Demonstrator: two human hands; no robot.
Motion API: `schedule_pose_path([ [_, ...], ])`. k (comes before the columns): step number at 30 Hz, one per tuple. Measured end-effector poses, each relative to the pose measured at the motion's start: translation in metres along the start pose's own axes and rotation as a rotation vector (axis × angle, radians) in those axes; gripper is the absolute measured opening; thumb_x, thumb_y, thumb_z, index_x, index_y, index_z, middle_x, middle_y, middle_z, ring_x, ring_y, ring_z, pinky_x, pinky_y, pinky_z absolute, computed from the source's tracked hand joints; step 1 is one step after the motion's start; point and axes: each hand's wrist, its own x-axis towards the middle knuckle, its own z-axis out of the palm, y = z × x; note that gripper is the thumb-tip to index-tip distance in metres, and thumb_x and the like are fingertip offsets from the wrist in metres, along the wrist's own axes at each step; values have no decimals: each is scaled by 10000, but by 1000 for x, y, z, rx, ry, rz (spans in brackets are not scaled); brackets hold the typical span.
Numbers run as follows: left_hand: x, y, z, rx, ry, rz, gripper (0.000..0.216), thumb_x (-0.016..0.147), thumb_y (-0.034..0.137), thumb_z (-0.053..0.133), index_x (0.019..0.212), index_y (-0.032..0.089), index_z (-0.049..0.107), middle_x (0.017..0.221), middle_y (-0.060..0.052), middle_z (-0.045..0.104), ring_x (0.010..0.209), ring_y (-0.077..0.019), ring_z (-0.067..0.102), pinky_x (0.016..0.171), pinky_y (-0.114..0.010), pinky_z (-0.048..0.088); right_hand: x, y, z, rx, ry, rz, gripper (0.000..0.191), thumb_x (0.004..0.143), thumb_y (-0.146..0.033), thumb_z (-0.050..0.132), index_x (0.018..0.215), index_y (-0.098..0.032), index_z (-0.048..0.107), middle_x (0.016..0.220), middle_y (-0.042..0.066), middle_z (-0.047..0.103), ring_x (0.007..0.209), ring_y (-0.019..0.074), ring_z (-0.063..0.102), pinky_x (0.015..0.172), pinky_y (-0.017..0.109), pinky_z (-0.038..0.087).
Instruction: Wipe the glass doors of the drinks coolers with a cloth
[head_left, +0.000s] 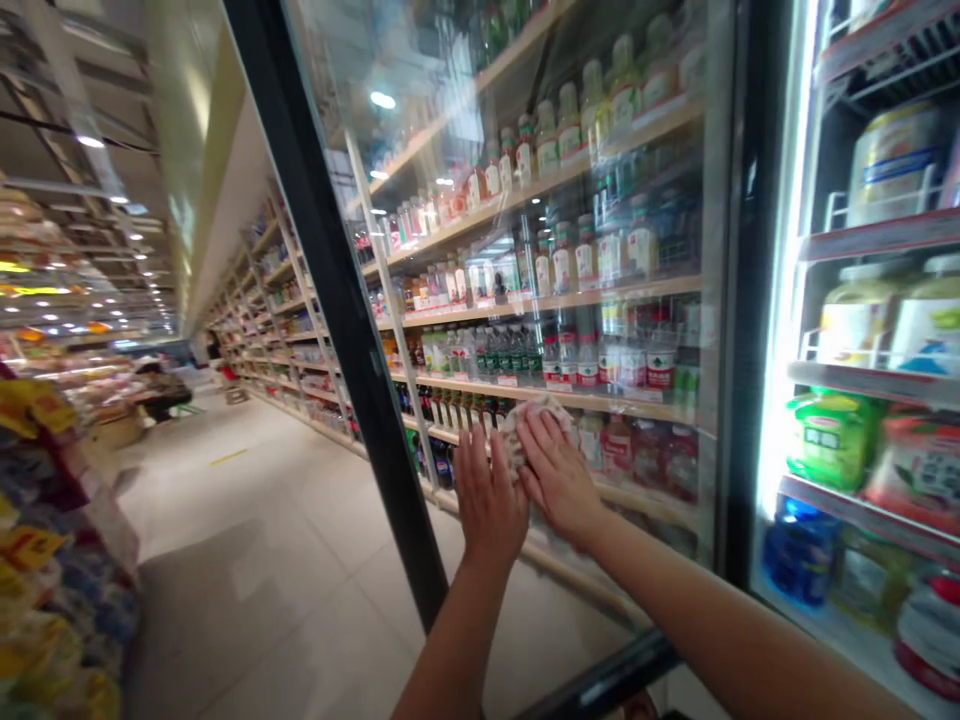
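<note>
A black-framed glass door (480,350) stands open in front of me. My right hand (562,475) presses a crumpled beige cloth (551,408) against the pane, its fingers lying over the fabric. Beside it, my left hand (491,500) rests with fingers stretched out and palm toward the glass, at the cloth's left edge. Whether the left fingertips touch the cloth or only the glass, I cannot tell. Part of the cloth is hidden under the right hand.
To the right, a lit fridge (862,240) holds jars, tubs, a green package (832,440) and a blue container (802,550). Shelves of bottles (517,350) show through the glass. A tiled aisle (255,560) runs left, with a person (161,390) far off and bagged goods (45,560) nearby.
</note>
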Motion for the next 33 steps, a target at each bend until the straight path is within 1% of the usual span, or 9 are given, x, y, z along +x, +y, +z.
schedule_pose_path([
  [3,-26,-12,-12,114,-69,31,794,931,305,620,1583,133,201,1575,-214,363,1534,-316,179,1261,-557,190,2,9,6,-19,26,-19,659,983,-226,484,1596,-223,243,1622,126,331,1543,267,211,1230,568,281],
  [7,-43,-24,-11,135,-134,4,753,948,315,593,1583,165,217,1552,-174,404,1533,-297,153,1269,-577,138,38,14,-3,29,123,-36,600,977,-177,463,1559,-249,336,1608,104,370,1536,251,240,1238,567,270],
  [10,-43,-26,-4,155,-109,9,734,941,306,607,1574,179,257,1551,-140,411,1534,-289,150,1280,-564,99,48,10,-5,65,170,-14,611,966,-131,438,1555,-263,340,1599,87,392,1533,243,249,1244,565,268],
  [14,-41,-26,0,191,-85,22,723,934,308,620,1562,169,289,1558,-132,397,1538,-278,149,1284,-536,91,26,6,4,94,208,33,688,931,-63,424,1574,-275,295,1599,92,388,1535,261,239,1221,597,299],
  [16,-40,-27,0,226,-84,39,732,934,319,622,1562,151,284,1548,-137,413,1541,-277,142,1281,-525,99,23,8,5,100,212,57,684,930,-64,428,1571,-267,304,1595,98,392,1533,272,243,1215,614,299],
  [20,-38,-27,-1,280,-76,56,745,941,324,616,1563,119,262,1527,-142,443,1542,-284,143,1274,-515,112,48,18,-2,127,277,96,644,942,-70,406,1556,-253,341,1592,96,395,1532,259,246,1231,597,280],
  [22,-38,-26,-2,296,-73,61,749,938,328,620,1560,108,265,1525,-144,446,1544,-289,139,1272,-517,112,54,24,-4,126,314,104,652,941,-63,394,1558,-263,337,1604,86,376,1537,254,229,1240,589,267],
  [27,-38,-24,-2,317,-94,74,771,922,317,642,1556,85,269,1525,-156,449,1547,-303,127,1272,-516,104,31,32,4,70,307,140,696,931,-47,391,1581,-270,282,1630,79,326,1551,271,177,1233,626,243],
  [33,-39,-25,-2,305,-80,71,780,915,315,648,1557,88,269,1532,-162,436,1548,-303,127,1273,-506,103,40,54,-6,88,357,225,662,943,-70,337,1571,-281,316,1634,55,323,1547,244,199,1248,587,239],
])
